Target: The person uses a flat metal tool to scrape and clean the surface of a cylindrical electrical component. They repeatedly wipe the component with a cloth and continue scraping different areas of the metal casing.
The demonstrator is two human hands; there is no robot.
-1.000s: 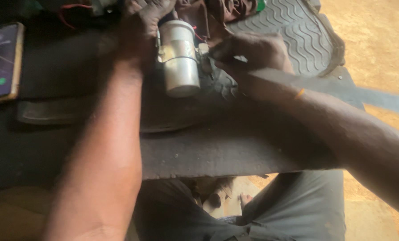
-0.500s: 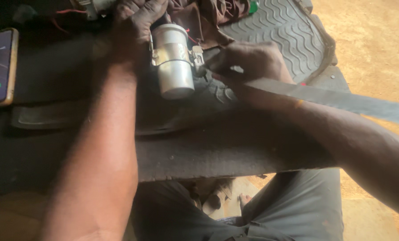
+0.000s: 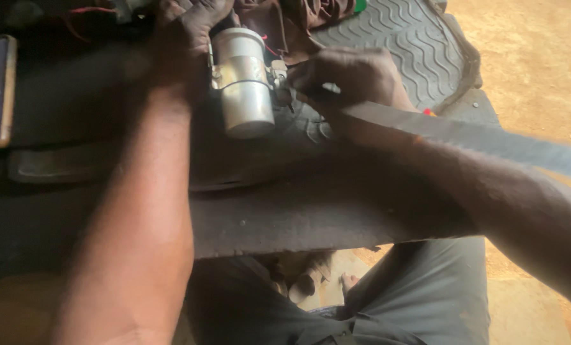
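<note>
Silver cylinder (image 3: 242, 83) between 2 hands (fingertips blurred, tool unclear)

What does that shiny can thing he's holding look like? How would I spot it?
Find the dark work board across the person's lap, then the ridged rubber mat on it. Between the left hand and right hand lies a silver metal cylinder, the only bright, shiny thing among dark ones.
</note>
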